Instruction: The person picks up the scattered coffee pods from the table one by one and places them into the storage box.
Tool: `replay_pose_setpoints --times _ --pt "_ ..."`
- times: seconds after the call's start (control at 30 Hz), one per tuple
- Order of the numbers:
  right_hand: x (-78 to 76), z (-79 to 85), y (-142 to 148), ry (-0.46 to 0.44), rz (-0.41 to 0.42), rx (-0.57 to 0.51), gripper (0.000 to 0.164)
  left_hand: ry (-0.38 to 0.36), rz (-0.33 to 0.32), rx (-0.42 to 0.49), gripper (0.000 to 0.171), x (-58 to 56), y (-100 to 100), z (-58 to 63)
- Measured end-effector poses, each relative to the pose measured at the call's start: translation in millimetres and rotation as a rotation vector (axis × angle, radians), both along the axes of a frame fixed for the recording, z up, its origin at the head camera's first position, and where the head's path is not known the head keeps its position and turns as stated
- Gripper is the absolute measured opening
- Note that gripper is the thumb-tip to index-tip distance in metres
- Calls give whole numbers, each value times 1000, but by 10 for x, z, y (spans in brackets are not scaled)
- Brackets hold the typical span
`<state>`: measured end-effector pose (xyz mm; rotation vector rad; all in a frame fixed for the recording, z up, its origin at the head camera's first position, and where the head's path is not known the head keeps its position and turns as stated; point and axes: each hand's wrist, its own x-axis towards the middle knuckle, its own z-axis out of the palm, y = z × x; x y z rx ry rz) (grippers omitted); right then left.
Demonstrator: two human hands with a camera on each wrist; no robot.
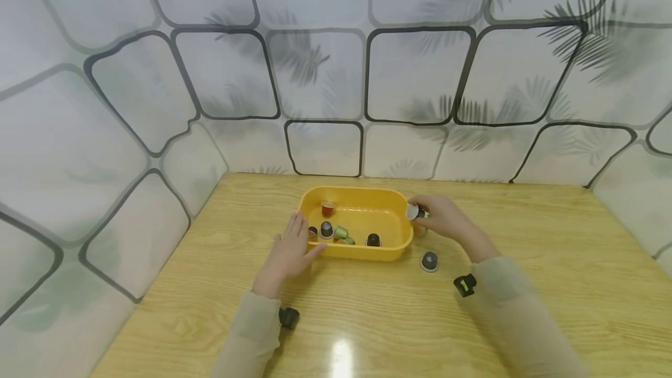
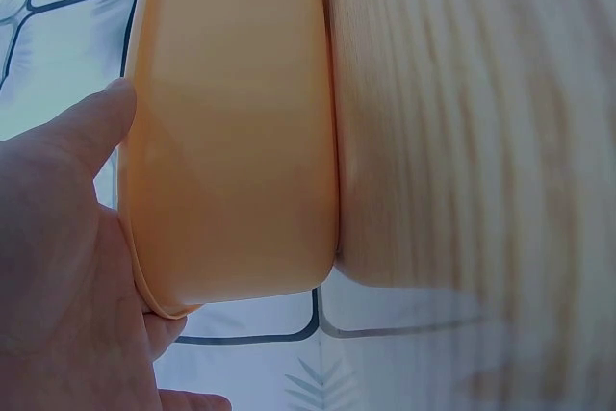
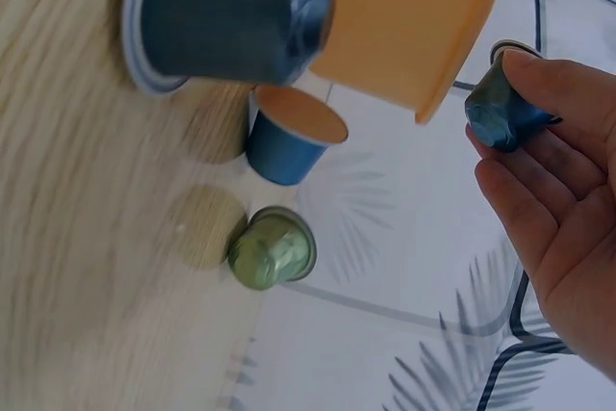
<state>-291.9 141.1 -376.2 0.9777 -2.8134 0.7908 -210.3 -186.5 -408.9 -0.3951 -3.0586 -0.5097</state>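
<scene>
My right hand (image 1: 446, 217) pinches a dark blue-green coffee capsule (image 3: 505, 108) between thumb and fingers, right by the bin's right end. In the head view, this capsule's pale lid faces left. The yellow plastic bin (image 1: 362, 252) stands on the table. Straight fingers of my left hand (image 1: 290, 251) lie across its left end, while the thumb touches the front rim. Inside the bin are several capsules: a red one (image 1: 328, 209), a grey one (image 1: 326, 230), a green one (image 1: 341, 232) and a black one (image 1: 373, 240), among others.
A dark capsule (image 1: 429, 261) stands on the wooden table (image 1: 367, 314), just right of the bin. Beyond it in the right wrist view are a blue capsule (image 3: 287, 146) and a green capsule (image 3: 272, 249). A patterned curtain (image 1: 325, 147) hangs behind the table.
</scene>
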Motion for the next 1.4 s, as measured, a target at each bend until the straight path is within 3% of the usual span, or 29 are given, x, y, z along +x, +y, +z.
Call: replay_pose_setpoints --times 0.63,1.0,1.4 --pt "-26 84 -487 -18 56 103 36 -3 11 -11 78 6 9 -1" --pt "-69 24 -711 16 96 132 36 9 1 20 80 10 4 -7" --pt "-97 -29 -910 37 153 169 34 1 14 -4 77 4 17 3"
